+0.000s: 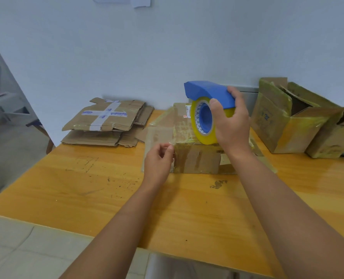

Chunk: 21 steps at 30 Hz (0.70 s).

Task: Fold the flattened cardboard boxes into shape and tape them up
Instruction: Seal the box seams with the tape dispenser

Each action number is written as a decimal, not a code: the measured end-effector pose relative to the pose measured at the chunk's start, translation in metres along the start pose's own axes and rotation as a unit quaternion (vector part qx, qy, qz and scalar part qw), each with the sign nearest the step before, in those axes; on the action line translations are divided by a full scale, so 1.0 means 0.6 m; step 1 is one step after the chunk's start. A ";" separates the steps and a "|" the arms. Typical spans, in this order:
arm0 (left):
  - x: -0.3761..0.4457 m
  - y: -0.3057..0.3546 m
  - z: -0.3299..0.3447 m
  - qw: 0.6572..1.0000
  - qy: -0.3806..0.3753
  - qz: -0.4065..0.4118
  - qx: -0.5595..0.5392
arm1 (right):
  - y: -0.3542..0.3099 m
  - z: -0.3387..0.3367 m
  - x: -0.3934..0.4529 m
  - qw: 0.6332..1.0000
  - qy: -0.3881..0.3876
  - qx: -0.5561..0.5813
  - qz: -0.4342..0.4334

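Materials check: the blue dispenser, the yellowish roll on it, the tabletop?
Blue tape dispenser: looks like matte moulded plastic, uniform colour, smooth curved hood. Yellowish tape roll: glossy translucent film, likely plastic packing tape. Orange-brown table: wood-grain pattern under a shiny coat; solid wood or laminate, cannot tell.

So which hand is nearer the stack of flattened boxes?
Left. The left hand is beside the box, just right of the flattened stack; the right hand grips the tape dispenser, farther right.

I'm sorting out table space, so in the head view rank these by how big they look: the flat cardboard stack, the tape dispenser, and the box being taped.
1. Flat stack, largest.
2. Box being taped, partly hidden, so unsure.
3. Tape dispenser, smallest.
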<state>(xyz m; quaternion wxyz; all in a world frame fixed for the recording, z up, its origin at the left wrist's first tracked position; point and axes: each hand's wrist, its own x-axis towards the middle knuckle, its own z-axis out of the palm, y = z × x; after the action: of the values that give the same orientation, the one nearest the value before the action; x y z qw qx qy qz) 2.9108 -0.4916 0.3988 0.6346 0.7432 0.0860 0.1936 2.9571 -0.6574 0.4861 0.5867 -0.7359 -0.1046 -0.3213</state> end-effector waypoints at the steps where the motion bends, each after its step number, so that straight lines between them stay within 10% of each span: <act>1: 0.001 0.002 0.003 1.000 0.009 -0.016 -0.012 | 0.000 0.000 0.000 1.000 0.001 0.000 0.001; 21: -0.063 -0.011 0.010 0.993 -0.041 0.073 0.082 | 0.003 0.006 0.001 1.000 0.011 -0.001 -0.007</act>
<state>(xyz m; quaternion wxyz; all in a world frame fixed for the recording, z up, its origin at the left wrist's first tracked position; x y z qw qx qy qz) 2.8794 -0.5098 0.3846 0.5590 0.8042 0.0209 0.2007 2.9595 -0.6549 0.4847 0.5845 -0.7326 -0.1030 -0.3333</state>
